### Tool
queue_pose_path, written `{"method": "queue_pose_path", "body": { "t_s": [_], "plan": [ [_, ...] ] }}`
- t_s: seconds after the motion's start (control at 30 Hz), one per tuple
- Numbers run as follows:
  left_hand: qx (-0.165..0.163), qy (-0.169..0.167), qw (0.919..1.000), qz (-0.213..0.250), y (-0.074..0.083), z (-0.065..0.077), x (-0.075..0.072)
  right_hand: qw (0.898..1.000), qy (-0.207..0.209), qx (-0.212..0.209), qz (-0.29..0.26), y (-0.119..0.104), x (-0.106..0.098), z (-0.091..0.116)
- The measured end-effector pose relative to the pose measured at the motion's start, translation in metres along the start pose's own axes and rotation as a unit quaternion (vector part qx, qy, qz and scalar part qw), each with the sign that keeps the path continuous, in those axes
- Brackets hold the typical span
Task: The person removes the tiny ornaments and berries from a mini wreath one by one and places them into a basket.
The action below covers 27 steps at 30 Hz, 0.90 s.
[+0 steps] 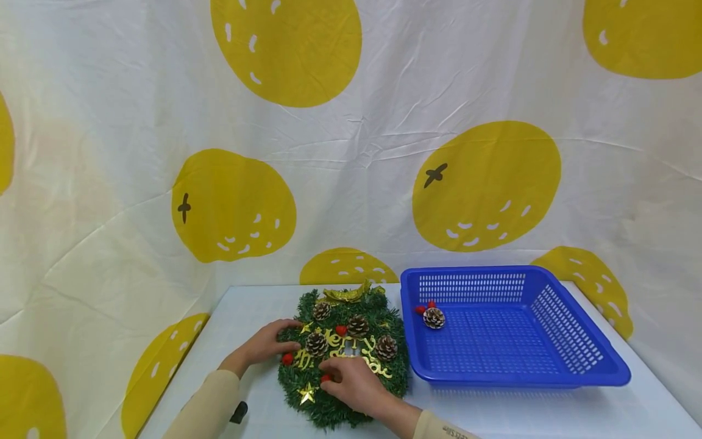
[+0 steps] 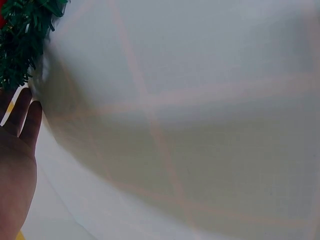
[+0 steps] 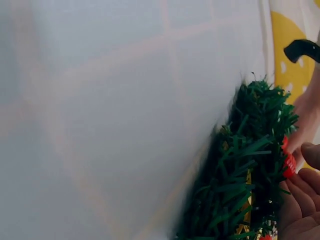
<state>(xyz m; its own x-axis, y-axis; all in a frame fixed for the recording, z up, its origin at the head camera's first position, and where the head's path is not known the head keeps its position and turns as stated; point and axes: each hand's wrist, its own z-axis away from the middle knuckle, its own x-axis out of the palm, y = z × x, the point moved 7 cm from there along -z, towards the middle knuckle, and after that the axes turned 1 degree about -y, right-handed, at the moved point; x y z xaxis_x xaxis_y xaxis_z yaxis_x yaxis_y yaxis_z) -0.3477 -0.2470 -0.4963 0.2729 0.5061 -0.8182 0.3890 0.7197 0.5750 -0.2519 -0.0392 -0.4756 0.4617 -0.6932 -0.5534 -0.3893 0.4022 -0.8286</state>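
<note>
I have the right hand (image 1: 353,384) nearest me, reaching over the wreath (image 1: 351,308) at its 6 o'clock, thumb and fingertips pinching a red berry (image 1: 326,378) toward 7. The wreath lies flat on the white surface (image 1: 263,402). Just beside that grip, near 8 o'clock, I see a gold star (image 1: 307,394). The left hand (image 1: 265,342) rests on the rim between 9 and 10, fingers extended and slightly spread; a second berry (image 1: 287,359) sits just below its thumb. Gold lettering (image 1: 378,367) crosses the middle, with pine cones (image 1: 386,347) at about 10, 11, 1 and 2 o'clock and a gold bow (image 1: 348,295) at 12. Out at 3 o'clock stands my blue basket (image 1: 510,379), a loose cone (image 1: 434,318) and two berries (image 1: 420,310) inside it toward 9. Behind everything, at 12, a white curtain (image 1: 356,201) hangs, printed with yellow fruit (image 1: 488,189).
</note>
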Motion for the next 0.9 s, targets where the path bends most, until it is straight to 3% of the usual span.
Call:
{"method": "queue_pose_path", "body": {
  "t_s": [0.17, 0.53, 0.7, 0.9],
  "plan": [
    [-0.001, 0.0, 1.0, 0.002, -0.001, 0.0, 0.0, 1.0, 0.005, -0.004, 0.011, 0.0, 0.0, -0.001],
    [0.003, 0.0, 1.0, 0.005, -0.001, -0.001, 0.001, 0.994, 0.018, -0.047, 0.096, -0.007, 0.005, 0.0],
    [0.002, 0.0, 1.0, 0.005, 0.0, 0.0, 0.001, 0.995, 0.021, -0.041, 0.091, -0.008, 0.003, 0.002],
    [0.002, 0.003, 1.0, -0.002, 0.001, 0.001, 0.0, 0.998, 0.026, -0.019, 0.045, -0.009, -0.009, 0.002]
  ]
}}
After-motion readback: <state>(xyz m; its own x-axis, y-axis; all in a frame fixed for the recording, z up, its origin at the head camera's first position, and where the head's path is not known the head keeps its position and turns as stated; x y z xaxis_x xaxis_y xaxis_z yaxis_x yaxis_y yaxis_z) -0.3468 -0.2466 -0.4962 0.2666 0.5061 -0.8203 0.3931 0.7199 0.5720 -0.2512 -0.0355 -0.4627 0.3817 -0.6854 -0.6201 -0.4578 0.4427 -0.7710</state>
